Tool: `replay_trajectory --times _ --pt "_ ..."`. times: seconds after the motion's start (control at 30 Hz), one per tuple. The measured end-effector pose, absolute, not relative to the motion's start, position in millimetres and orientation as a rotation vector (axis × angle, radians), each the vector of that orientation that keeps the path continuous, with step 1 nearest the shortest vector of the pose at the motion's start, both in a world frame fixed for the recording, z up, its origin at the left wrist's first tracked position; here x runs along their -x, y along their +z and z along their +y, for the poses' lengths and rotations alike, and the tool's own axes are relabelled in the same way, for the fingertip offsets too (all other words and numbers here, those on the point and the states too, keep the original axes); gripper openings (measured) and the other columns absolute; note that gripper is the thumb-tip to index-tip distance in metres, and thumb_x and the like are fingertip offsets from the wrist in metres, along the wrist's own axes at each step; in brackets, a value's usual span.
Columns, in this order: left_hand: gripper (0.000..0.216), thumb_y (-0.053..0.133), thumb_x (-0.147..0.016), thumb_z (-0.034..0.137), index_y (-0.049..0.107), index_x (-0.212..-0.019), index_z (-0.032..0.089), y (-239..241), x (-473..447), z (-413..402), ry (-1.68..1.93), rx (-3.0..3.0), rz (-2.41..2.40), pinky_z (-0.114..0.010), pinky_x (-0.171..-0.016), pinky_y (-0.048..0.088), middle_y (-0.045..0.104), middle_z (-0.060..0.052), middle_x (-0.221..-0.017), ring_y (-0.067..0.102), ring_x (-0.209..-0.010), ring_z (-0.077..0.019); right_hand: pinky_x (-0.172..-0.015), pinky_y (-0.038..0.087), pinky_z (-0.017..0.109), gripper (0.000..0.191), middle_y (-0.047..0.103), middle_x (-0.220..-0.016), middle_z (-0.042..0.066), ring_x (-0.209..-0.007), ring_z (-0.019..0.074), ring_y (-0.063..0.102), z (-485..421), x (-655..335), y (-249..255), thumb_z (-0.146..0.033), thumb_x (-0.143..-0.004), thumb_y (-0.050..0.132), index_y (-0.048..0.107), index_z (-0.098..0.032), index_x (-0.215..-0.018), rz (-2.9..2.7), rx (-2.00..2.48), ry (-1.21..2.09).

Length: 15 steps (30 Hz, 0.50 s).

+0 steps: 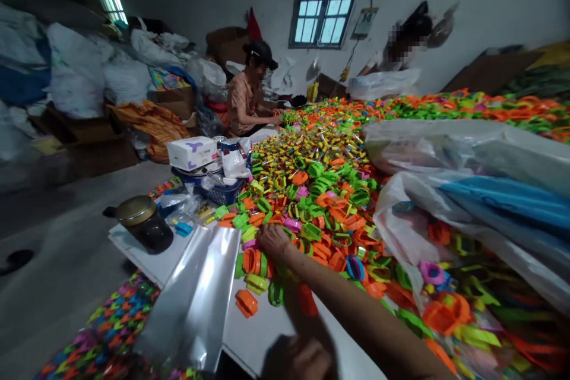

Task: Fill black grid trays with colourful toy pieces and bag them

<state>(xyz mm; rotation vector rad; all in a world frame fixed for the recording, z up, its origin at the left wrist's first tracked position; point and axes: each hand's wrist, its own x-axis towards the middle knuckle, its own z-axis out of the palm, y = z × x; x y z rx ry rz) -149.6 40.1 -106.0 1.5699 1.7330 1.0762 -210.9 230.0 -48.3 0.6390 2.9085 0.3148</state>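
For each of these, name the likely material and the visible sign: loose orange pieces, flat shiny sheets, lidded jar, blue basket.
Orange pieces: likely moulded plastic, fairly smooth; bright, even colour.
Shiny sheets: probably thin plastic film, glossy; long reflected streaks.
Jar: dark glass or plastic, unclear which; its lid seems metal, from the brassy sheen.
Blue basket: apparently plastic, dull; regular wall holes.

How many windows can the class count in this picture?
2. The larger window is at the top, just right of centre; the smaller window is at the upper left. Others may be hidden or out of view.
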Motion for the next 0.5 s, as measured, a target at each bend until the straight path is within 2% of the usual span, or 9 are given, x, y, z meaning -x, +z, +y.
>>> replay_trajectory --times 0.1,0.23,0.33,0.5 --pt "0.040 0.058 -0.084 0.039 0.056 -0.121 0.024 -105 181 32 1.098 -1.611 2.171 -0.056 -0.105 0.032 0.049 -0.011 -0.134 0.040 -0.126 -0.0313 -0.064 0.047 0.036 0.028 0.063 -0.096 0.024 -0.085 0.0265 0.062 227 214 -60 0.001 -0.086 0.037 0.060 -0.002 -0.100 2.912 -0.749 0.327" --pt "0.069 0.064 -0.073 0.044 0.044 -0.135 0.022 -107 203 61 0.906 -1.812 2.685 -0.058 -0.104 0.028 0.036 -0.015 -0.145 0.030 -0.133 -0.0357 -0.065 0.048 0.034 0.022 0.065 -0.094 0.018 -0.085 0.0240 0.062 237 213 -67 -0.005 -0.087 0.043 0.061 -0.008 -0.100 2.984 -0.667 0.327" --pt "0.069 0.060 -0.075 0.045 0.042 -0.137 0.019 -109 201 94 0.827 -1.806 2.784 -0.057 -0.101 0.030 0.035 -0.018 -0.146 0.030 -0.133 -0.0361 -0.061 0.047 0.031 0.019 0.065 -0.090 0.015 -0.080 0.0217 0.062 249 207 -69 -0.007 -0.087 0.046 0.062 -0.010 -0.096 3.020 -0.607 0.363" --pt "0.065 0.057 -0.076 0.037 0.043 -0.136 0.019 -117 196 116 0.868 -1.834 2.759 -0.051 -0.100 0.033 0.042 -0.015 -0.142 0.032 -0.132 -0.0342 -0.057 0.045 0.030 0.020 0.065 -0.087 0.013 -0.077 0.0208 0.062 258 198 -68 -0.005 -0.088 0.043 0.060 -0.011 -0.096 3.052 -0.600 0.411"
